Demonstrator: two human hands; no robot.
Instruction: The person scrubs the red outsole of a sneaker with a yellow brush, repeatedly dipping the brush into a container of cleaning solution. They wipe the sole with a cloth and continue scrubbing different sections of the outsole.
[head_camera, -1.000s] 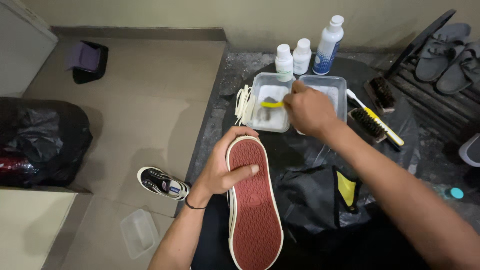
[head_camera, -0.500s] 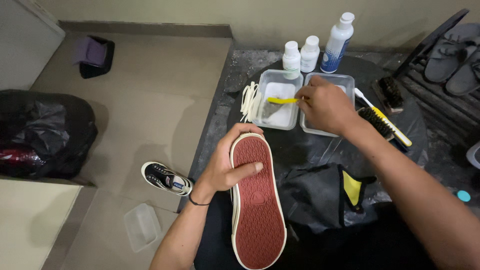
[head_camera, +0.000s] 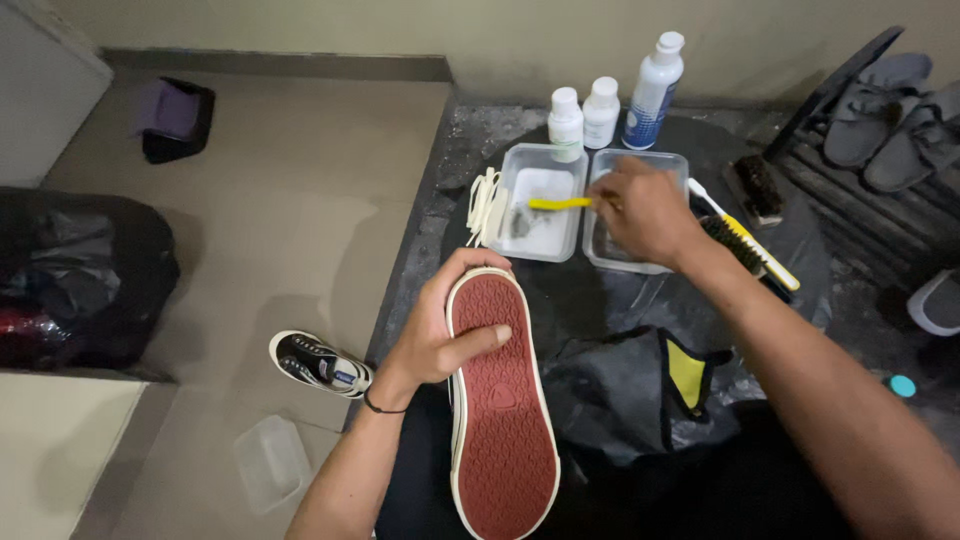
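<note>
**Brush shifts over the left tray; shoe held sole-up**

Right hand (head_camera: 645, 208), fingers closed on a yellow toothbrush (head_camera: 560, 203). Compared with a second ago the brush head sits over the left tray (head_camera: 540, 245), the hand itself above the right tray (head_camera: 625, 258); the small change suggests dipping or wetting the bristles. Left hand (head_camera: 445, 335) grips the shoe (head_camera: 500, 400), red sole up, near the person, position unchanged. White laces (head_camera: 485, 205) lie left of the trays. Three bottles (head_camera: 600, 112) stand on the far side of the surface (head_camera: 580, 300). A second shoe (head_camera: 320, 362) rests on the floor, left.
</note>
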